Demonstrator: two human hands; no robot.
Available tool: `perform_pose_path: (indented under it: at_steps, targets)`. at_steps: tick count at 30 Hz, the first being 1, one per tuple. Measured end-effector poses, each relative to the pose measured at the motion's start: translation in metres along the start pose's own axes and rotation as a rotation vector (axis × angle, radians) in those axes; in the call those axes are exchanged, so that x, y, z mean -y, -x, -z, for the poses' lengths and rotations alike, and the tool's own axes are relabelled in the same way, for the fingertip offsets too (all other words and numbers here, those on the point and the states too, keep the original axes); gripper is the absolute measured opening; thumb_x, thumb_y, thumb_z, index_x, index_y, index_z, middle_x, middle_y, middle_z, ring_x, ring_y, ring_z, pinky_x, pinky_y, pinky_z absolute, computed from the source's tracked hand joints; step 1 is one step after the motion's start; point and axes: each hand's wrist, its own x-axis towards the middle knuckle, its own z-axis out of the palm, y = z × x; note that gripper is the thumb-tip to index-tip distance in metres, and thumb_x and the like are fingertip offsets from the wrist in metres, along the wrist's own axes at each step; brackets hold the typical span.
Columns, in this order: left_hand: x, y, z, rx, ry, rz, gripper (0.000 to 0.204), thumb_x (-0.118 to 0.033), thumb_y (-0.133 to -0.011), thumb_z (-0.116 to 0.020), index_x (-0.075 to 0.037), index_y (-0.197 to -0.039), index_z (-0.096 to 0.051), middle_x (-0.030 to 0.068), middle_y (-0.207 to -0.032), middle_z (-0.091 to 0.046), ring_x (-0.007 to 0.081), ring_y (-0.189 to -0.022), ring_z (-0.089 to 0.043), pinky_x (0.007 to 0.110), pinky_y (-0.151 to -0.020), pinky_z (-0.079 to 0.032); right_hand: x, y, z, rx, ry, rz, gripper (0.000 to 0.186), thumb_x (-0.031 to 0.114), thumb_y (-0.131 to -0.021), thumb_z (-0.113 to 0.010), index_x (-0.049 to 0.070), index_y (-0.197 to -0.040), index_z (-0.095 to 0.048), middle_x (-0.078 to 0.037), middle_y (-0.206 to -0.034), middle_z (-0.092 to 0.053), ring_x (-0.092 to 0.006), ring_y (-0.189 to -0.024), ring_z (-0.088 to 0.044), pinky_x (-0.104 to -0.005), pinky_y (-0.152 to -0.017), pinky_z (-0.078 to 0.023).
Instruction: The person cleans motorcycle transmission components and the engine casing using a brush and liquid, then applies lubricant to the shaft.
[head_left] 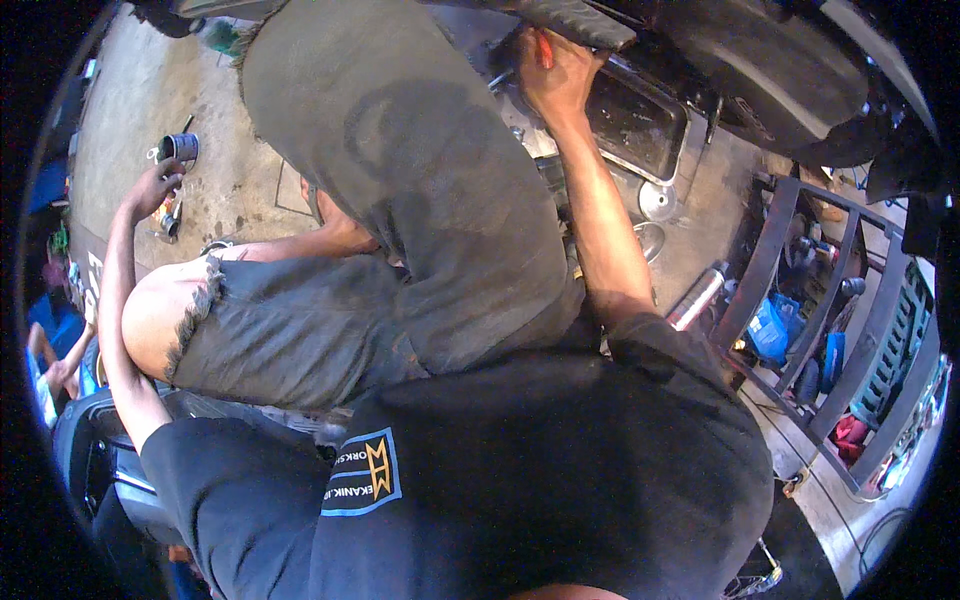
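My right hand (pixel 560 78) is closed round a red-handled tool (pixel 544 48), of which only part of the handle shows. It is raised at the lower edge of a dark vehicle part (pixel 580 22), beside a black rectangular tray (pixel 650 125). What the tool's far end touches is hidden. On the far left, my left hand (pixel 154 190) hangs past my bent knee with loosely bent fingers and nothing visible in them. Just beyond it stands a small can (pixel 180 147) with a thin stick-like handle rising from it. A small dark cylindrical item (pixel 171 226) lies below the hand.
A metal disc (pixel 657 201) lies near the tray, and a silver-and-red cylinder (pixel 699 297) rests closer to me. At right, a dark metal frame (pixel 780 245) stands before a teal crate (pixel 890 345) and a blue item (pixel 768 330). Another person's arm (pixel 75 358) shows far left.
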Motion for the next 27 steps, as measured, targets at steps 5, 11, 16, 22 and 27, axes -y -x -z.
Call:
perform_pose_path:
  at_steps: [5,11,16,22,27]
  targets:
    - [0.013,0.002,-0.009,-0.033,0.035,0.008,0.022,-0.016,-0.095,-0.053,-0.003,-0.112,-0.056,0.0067,-0.089,-0.061,0.0144,-0.076,-0.058,0.03,-0.071,-0.048,-0.023,0.001,0.027,-0.238,-0.079,-0.206,0.021,0.022,-0.082,-0.067,0.005,-0.07,-0.065,-0.017,-0.057,-0.058,-0.0377,-0.05,-0.057,-0.0461,-0.052,-0.044]
    - [0.035,-0.002,-0.007,-0.009,-0.039,0.04,0.026,-0.018,-0.092,-0.053,-0.005,-0.115,-0.056,0.0088,-0.09,-0.062,0.0161,-0.079,-0.061,0.031,-0.073,-0.048,-0.02,0.01,0.024,-0.095,0.132,-0.11,0.025,0.033,-0.085,-0.064,0.008,-0.086,-0.068,-0.016,-0.066,-0.061,-0.0358,-0.063,-0.06,-0.0468,-0.063,-0.046]
    - [0.031,-0.006,-0.001,-0.027,0.029,-0.014,0.026,-0.018,-0.093,-0.053,-0.004,-0.114,-0.056,0.0084,-0.093,-0.062,0.0165,-0.08,-0.06,0.031,-0.074,-0.048,-0.014,0.014,0.013,-0.233,-0.001,-0.175,0.019,0.029,-0.082,-0.066,0.013,-0.092,-0.069,-0.013,-0.088,-0.066,-0.0328,-0.086,-0.062,-0.0554,-0.087,-0.036]
    - [0.006,-0.001,0.001,0.01,-0.025,0.065,0.029,-0.018,-0.094,-0.054,-0.003,-0.118,-0.057,0.0081,-0.097,-0.064,0.0163,-0.084,-0.059,0.032,-0.078,-0.049,-0.021,0.02,0.021,-0.195,0.109,-0.161,0.019,0.027,-0.083,-0.063,0.009,-0.088,-0.068,-0.014,-0.086,-0.064,-0.0344,-0.09,-0.059,-0.0507,-0.093,-0.033]
    - [-0.007,0.013,-0.004,-0.062,-0.013,0.049,0.039,-0.017,-0.096,-0.053,-0.005,-0.133,-0.053,0.0083,-0.107,-0.065,0.0152,-0.089,-0.059,0.031,-0.081,-0.048,-0.014,0.021,0.011,0.015,-0.005,-0.224,0.018,0.025,-0.084,-0.064,0.008,-0.086,-0.07,-0.013,-0.081,-0.067,-0.0346,-0.083,-0.063,-0.0458,-0.082,-0.045]
